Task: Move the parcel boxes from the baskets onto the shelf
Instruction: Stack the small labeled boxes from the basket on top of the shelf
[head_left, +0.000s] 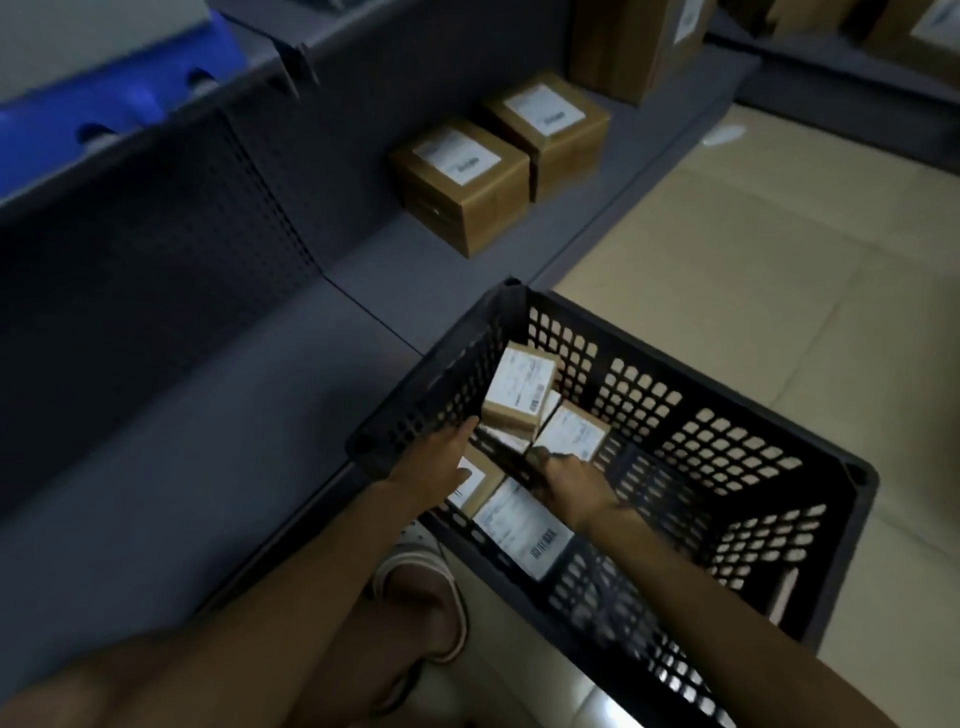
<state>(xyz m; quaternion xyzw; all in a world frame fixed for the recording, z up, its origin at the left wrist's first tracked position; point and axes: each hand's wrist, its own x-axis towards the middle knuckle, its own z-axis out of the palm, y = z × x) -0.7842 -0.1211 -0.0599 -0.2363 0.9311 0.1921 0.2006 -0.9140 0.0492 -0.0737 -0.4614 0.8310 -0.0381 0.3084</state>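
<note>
Both hands are positioned inside the black perforated basket (675, 415) among labelled parcel boxes (519, 389). The left hand (441, 462) is extended, fingers straight; the right hand (566, 478) grip cannot be determined. Two labelled boxes (462, 182) are located on the grey shelf (363, 291); label text is illegible.

Both hands are reaching down into the black perforated basket (675, 415), which is sitting on the tiled floor (779, 234) right against the grey shelf (260, 415). The left hand (441, 460) is lying with fingers extended over a small labelled parcel box (480, 480), fingertips pointing at the tilted parcel box (519, 387) leaning by the basket's far wall. The right hand (569, 480) is hovering beside another labelled box (571, 431); its fingers are too blurred to read. A flat labelled parcel (524, 525) is lying beneath the wrists. Up on the shelf, two brown cartons (462, 182) are sitting side by side, touching.
</note>
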